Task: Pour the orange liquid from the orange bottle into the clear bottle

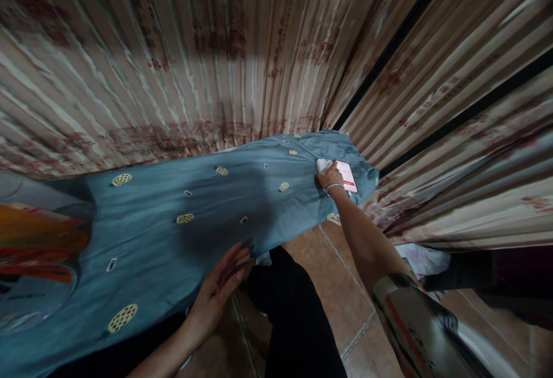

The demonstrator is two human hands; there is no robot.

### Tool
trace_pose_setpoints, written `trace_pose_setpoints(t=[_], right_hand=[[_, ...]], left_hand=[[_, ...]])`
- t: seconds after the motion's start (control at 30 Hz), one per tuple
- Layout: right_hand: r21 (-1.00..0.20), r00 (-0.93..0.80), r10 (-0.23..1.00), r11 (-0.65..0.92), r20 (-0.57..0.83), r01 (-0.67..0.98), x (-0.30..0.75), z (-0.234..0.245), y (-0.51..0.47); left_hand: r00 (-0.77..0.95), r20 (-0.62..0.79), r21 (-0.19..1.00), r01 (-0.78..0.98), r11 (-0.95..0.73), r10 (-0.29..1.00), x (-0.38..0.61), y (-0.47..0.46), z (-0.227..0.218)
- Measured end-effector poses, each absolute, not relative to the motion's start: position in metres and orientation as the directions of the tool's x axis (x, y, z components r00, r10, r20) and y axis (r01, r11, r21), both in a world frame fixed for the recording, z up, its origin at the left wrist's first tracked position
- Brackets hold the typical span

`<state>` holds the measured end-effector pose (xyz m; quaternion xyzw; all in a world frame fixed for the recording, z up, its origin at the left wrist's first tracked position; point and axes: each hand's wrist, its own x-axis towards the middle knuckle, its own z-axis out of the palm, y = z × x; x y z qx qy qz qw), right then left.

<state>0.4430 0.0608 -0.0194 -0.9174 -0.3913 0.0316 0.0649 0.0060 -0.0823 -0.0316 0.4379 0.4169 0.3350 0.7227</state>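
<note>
A long surface is draped with a teal cloth (242,193) patterned with yellow pineapples. My left hand (222,277) is at the cloth's near edge, its fingers stretched out and holding nothing. At the far right end, my right hand (330,178) reaches down with its fingers around a small white object (323,165), whose kind I cannot make out. Right beside that hand lies a phone (347,176) with a lit white screen and a red bar. A thin pale bracelet (334,186) circles my right wrist.
Pleated curtains (242,49) with reddish print hang behind the surface and on the right, crossed by dark poles (389,49). A clear container (38,297) with orange packaging stands at the left. Below are floor tiles (341,280) and my black-clothed leg (298,314).
</note>
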Motion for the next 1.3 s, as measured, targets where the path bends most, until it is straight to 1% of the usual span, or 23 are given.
trace_pose_setpoints(t=[0.13, 0.27, 0.33, 0.4, 0.47, 0.57, 0.9, 1.13, 1.3], right_hand=[[-0.157, 0.665, 0.746, -0.656, 0.008, 0.738, 0.443, -0.018, 0.057], [-0.172, 0.625, 0.778, -0.608, 0.063, 0.775, 0.452, -0.011, 0.049], [-0.193, 0.635, 0.763, -0.61, 0.122, 0.769, 0.463, -0.006, 0.04], [-0.225, 0.68, 0.716, -0.644, 0.159, 0.731, 0.476, -0.003, 0.028], [-0.246, 0.734, 0.667, -0.696, 0.125, 0.675, 0.487, -0.003, 0.015], [-0.255, 0.77, 0.634, -0.735, 0.069, 0.628, 0.497, -0.005, -0.002], [-0.288, 0.787, 0.617, -0.749, 0.023, 0.596, 0.502, -0.014, -0.012], [-0.404, 0.807, 0.587, -0.723, 0.07, 0.561, 0.51, -0.019, -0.016], [-0.456, 0.766, 0.621, -0.64, 0.167, 0.618, 0.502, -0.021, -0.03]], left_hand=[[0.45, -0.328, 0.904, -0.105, 0.414, 0.831, 0.008, -0.082, -0.03], [0.44, -0.31, 0.916, -0.098, 0.389, 0.843, 0.011, -0.081, -0.031], [0.433, -0.311, 0.919, -0.091, 0.384, 0.846, 0.012, -0.08, -0.031], [0.434, -0.316, 0.918, -0.084, 0.387, 0.844, 0.012, -0.079, -0.03], [0.435, -0.32, 0.917, -0.081, 0.391, 0.841, 0.011, -0.077, -0.03], [0.436, -0.323, 0.916, -0.078, 0.393, 0.84, 0.012, -0.076, -0.029], [0.424, -0.328, 0.92, -0.06, 0.387, 0.844, 0.016, -0.074, -0.028], [0.428, -0.315, 0.924, -0.064, 0.376, 0.847, 0.016, -0.072, -0.027], [0.432, -0.294, 0.93, -0.078, 0.36, 0.852, 0.018, -0.073, -0.028]])
